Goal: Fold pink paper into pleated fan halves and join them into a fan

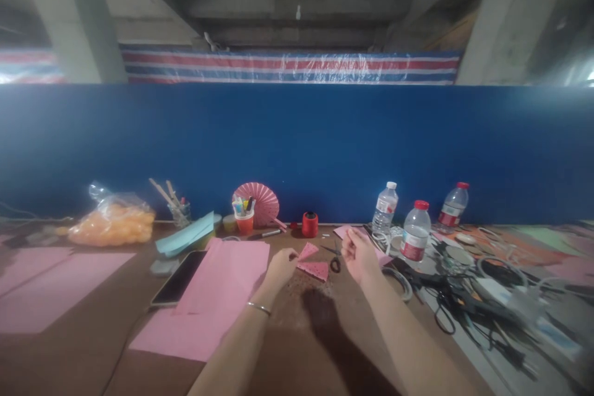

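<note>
Perhaps the left hand, pinching pink paper beside the scissors too lightly, is risking slippage; right hand closed, contents unclear.

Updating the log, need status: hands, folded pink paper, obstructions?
Left hand pinching folded pink paper. Right hand raised, fingertips together, contents unclear. Scissors between hands, possibly in the way.

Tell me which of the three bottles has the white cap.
The leftmost bottle; the middle bottle and the rightmost bottle both have red caps.

Paper left of scissors
</note>
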Demonstrator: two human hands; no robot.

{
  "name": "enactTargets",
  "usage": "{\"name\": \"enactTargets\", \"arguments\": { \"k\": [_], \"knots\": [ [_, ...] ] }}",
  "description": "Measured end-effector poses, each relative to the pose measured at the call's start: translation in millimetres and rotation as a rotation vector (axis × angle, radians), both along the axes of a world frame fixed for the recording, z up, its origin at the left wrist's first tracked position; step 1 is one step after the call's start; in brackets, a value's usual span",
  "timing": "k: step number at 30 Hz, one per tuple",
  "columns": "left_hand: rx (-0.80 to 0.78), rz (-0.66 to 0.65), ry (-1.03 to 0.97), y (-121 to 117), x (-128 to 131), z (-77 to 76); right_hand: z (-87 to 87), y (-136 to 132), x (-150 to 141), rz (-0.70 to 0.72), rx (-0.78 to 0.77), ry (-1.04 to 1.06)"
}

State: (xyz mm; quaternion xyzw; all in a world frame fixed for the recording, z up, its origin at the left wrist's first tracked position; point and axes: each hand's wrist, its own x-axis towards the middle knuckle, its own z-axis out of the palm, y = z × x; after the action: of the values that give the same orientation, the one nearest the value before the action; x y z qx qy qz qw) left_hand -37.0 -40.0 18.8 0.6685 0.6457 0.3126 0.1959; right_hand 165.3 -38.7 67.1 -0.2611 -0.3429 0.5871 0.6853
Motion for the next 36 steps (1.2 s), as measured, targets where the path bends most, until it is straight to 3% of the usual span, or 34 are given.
{"name": "enactTargets", "arguments": {
  "k": [8,12,16,22,31,36],
  "knots": [
    [-0.134,0.128,0.184,41.1,14.6,-20.6,55.6,25.4,29.2,-0.104,0.078,-0.17],
    [-0.142,0.126,0.14,53.8,9.6,-27.1,85.4,17.6,34.7,-0.262,0.188,-0.531],
    [-0.121,0.116,0.0,56.7,-1.4,-30.8,92.7,9.5,28.0,-0.226,0.271,-0.827],
    [-0.032,0.073,-0.325,60.2,-9.5,-29.6,61.8,25.6,2.5,-0.129,0.339,-0.997],
    [0.052,0.057,-0.649,61.5,15.8,-38.5,-39.0,60.8,-30.2,0.073,0.341,-1.12],
    [0.041,-0.021,-0.697,65.6,16.1,-40.2,-70.5,66.3,-38.7,-0.005,0.308,-1.167]
  ]
}}
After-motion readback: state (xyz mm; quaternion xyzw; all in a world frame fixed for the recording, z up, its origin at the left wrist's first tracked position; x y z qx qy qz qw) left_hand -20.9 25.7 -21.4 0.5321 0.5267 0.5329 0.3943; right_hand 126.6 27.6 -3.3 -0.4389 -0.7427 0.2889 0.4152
